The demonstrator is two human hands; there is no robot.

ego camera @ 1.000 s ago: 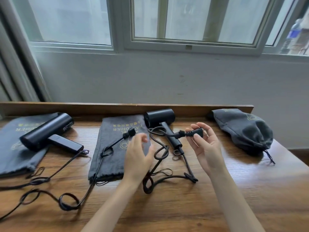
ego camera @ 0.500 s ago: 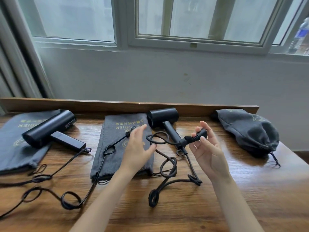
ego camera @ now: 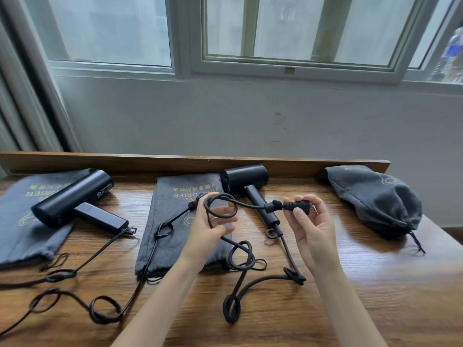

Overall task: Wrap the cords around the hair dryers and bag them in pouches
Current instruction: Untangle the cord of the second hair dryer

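A black hair dryer (ego camera: 246,181) lies at the back middle of the wooden table (ego camera: 363,291). Its kinked black cord (ego camera: 241,269) trails toward me and loops back up to my hands. My right hand (ego camera: 312,226) pinches the cord's plug (ego camera: 297,205) above the dryer's handle. My left hand (ego camera: 209,222) grips a loop of the same cord over a flat grey pouch (ego camera: 172,221). A second black dryer (ego camera: 72,197) rests on another flat grey pouch (ego camera: 17,221) at the left, with its cord (ego camera: 100,306) sprawled across the table front.
A filled grey pouch (ego camera: 373,199) with a drawstring sits at the back right near the table edge. A raised wooden ledge (ego camera: 150,162) runs along the back under a grey wall and windows. The second dryer's plug (ego camera: 193,204) lies on the middle pouch.
My left hand has taken hold of a loop of the cord and lifted it. My right hand has turned the plug level and raised it a little.
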